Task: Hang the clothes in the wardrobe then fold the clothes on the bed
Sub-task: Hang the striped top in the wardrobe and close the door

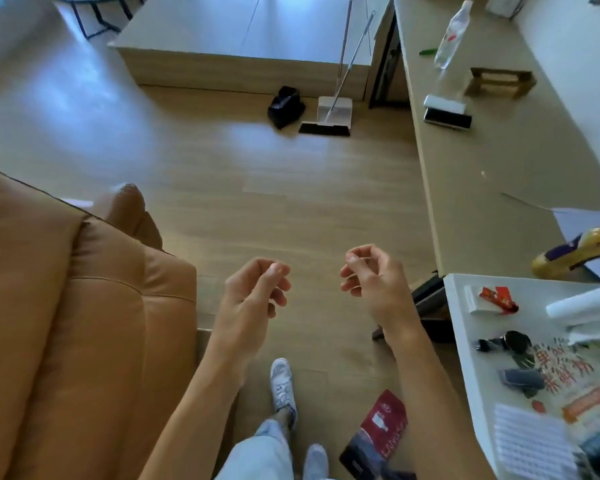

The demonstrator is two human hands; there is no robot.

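Just right of the tan sofa [66,323], my left hand [253,292] and right hand [371,278] hang over the floor [291,202], fingers loosely curled, gripping nothing. Farther out beyond the sofa a broom [324,129] leans by a dustpan [335,107]. Where the clothes are I cannot tell.

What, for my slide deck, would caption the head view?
Between sofa and desk: left hand and right hand loosely curled, empty; broom ahead.
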